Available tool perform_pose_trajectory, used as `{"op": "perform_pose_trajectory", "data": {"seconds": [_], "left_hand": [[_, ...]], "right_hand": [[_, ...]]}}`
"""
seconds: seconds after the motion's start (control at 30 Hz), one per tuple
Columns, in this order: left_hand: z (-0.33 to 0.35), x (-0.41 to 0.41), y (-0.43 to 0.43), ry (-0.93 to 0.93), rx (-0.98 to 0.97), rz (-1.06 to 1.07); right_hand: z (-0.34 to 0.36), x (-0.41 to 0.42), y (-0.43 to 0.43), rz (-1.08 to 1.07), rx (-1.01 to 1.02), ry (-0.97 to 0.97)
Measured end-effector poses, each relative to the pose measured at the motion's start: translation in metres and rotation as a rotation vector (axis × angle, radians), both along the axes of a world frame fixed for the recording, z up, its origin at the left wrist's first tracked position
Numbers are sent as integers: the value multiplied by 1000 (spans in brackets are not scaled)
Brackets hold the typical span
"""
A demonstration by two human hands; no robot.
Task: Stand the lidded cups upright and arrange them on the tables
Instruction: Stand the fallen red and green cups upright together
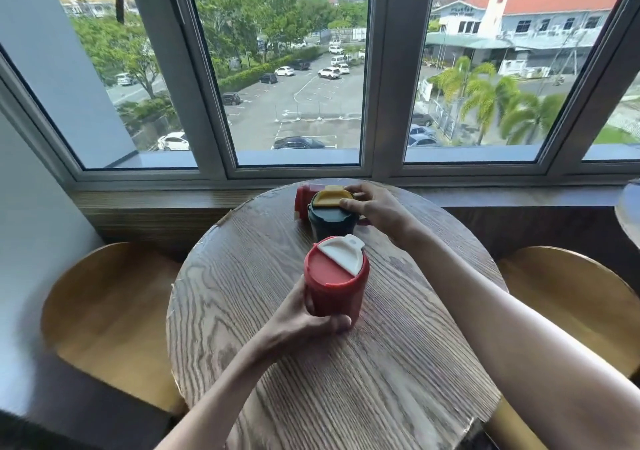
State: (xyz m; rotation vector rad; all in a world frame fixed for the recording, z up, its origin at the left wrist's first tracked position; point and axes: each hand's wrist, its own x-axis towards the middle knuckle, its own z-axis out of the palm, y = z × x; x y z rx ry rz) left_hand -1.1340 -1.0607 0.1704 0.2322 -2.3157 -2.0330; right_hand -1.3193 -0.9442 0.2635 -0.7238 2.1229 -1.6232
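Three cups [333, 222] on round table [263, 363]

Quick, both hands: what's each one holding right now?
Left hand: closed around the red cup.
Right hand: fingers on the dark cup at its lid.

A red plastic cup with a red lid and white flip tab [335, 278] stands upright near the middle of the round wood-grain bench [381, 363], gripped low on its side. Behind it, close by, a dark green cup with a yellow flip tab on its lid [332, 215] also stands upright. Touching that one from behind, a second red cup [304, 200] lies on its side near the bench's far edge.
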Motion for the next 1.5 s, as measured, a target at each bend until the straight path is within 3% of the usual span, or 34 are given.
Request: {"op": "perform_pose_trajectory", "data": {"seconds": [0.13, 0.23, 0.4, 0.6, 0.87, 0.93, 1.0, 1.1, 1.2, 1.33, 1.5], "left_hand": [[-5, 5, 35, 90, -226, 306], [-11, 3, 42, 188, -315, 398], [-14, 0, 28, 142, -155, 186], [-15, -5, 42, 151, -255, 358], [-11, 1, 17, 142, 18, 59], [-8, 6, 6, 172, 37, 148], [5, 2, -5, 218, 70, 414], [36, -28, -20, 257, 157, 619], [67, -67, -31, 204, 81, 500], [87, -103, -35, 98, -47, 314], [76, -115, -35, -8, 46, 197]], "right_hand": [[-1, 1, -1, -9, -30, -20], [-4, 2, -1, -29, -47, -32], [-8, 2, -1, -51, -78, -60], [-8, 0, -2, -59, -61, -62], [-14, 4, 11, -26, -127, -150], [-22, 18, 28, -50, -197, -172], [-35, 35, 50, -68, -265, -194], [-51, 66, 77, 43, -331, -247], [-67, 90, 85, 159, -254, -260], [-82, 106, 75, 161, -109, -205], [-94, 113, 59, 26, 5, -47]]}}
